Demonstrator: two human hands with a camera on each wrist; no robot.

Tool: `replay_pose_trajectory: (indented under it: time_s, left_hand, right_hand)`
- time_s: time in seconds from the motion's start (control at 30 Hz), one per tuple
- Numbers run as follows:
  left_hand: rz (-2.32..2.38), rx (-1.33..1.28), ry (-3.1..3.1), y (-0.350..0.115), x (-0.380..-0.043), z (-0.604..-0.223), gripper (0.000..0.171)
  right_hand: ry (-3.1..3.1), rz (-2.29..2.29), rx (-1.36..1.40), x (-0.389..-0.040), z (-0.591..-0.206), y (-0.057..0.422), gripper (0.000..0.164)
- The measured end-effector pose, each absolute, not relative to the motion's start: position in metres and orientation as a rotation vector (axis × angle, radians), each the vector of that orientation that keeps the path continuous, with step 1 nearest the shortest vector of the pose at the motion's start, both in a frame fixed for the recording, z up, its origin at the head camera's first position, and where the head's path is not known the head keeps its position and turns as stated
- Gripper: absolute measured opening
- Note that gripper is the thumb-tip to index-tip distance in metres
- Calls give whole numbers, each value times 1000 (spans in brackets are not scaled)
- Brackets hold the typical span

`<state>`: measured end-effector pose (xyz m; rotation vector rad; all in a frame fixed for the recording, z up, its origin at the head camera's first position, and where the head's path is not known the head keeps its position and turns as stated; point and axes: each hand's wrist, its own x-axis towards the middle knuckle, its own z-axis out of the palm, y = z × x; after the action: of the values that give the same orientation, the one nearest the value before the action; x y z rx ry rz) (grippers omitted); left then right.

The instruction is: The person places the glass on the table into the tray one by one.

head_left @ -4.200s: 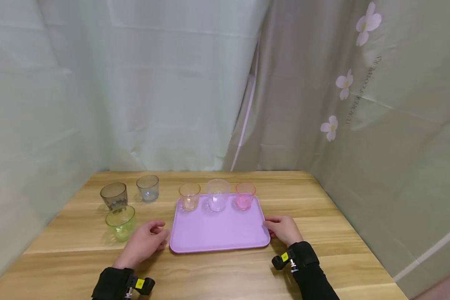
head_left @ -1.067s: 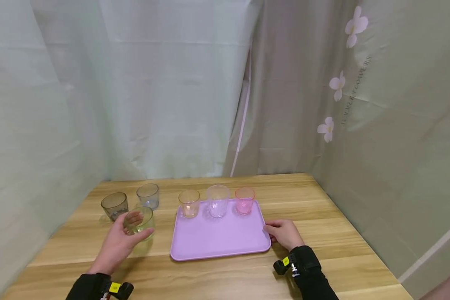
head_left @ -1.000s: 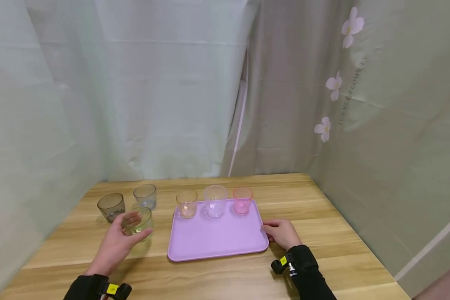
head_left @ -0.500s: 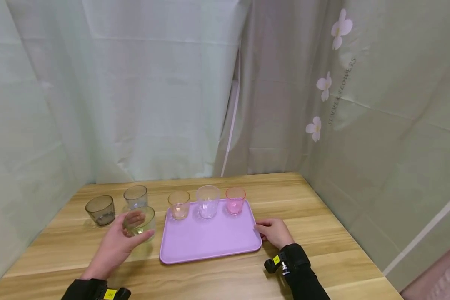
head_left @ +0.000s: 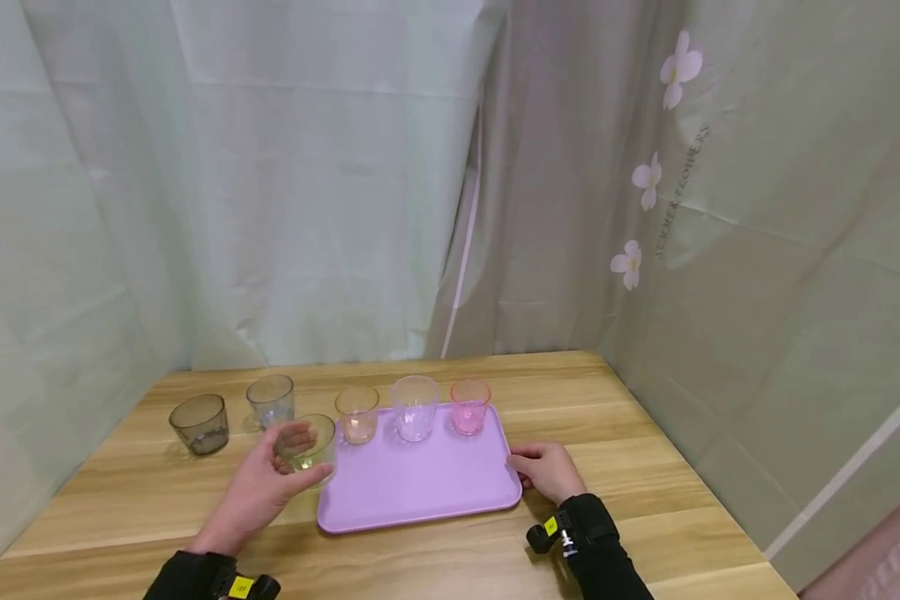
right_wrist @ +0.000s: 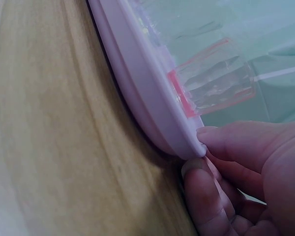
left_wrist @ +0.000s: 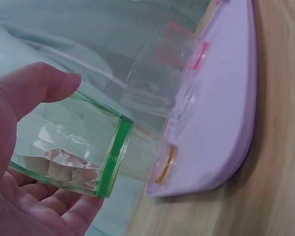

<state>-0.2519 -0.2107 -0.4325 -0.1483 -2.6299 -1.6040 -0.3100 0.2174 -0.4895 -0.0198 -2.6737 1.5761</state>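
Note:
My left hand [head_left: 258, 483] grips a green-tinted glass [left_wrist: 73, 147] between thumb and fingers, held up just left of the purple tray [head_left: 420, 487]. In the left wrist view the glass hangs clear of the table. My right hand [head_left: 551, 471] pinches the tray's right edge; the right wrist view shows the thumb [right_wrist: 226, 142] on top of the rim and a finger [right_wrist: 201, 191] below. Along the tray's far side stand an amber glass [head_left: 357, 417], a taller clear glass [head_left: 416, 412] and a pink glass [head_left: 469, 408], all upright.
On the wooden table [head_left: 607, 533], left of the tray, stand a dark grey glass [head_left: 201, 425] and a bluish-grey glass [head_left: 272, 402]. The bluish-grey one is close behind my left hand. Hanging curtains [head_left: 307, 208] enclose the back and sides of the table.
My left hand took the green glass from the table's left side, lifted it and carried it rightward, up to the tray. My right hand stays on the tray's edge; the head view shifted slightly.

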Motion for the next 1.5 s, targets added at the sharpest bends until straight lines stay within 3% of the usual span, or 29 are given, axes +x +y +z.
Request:
replay_pose_trajectory:
  time_s: [1.5]
  left_hand:
    - [-1769,-297,-2547,-121,-276,-453,82]
  right_hand:
    - [-2670,1580,27,-313,-492,219,26]
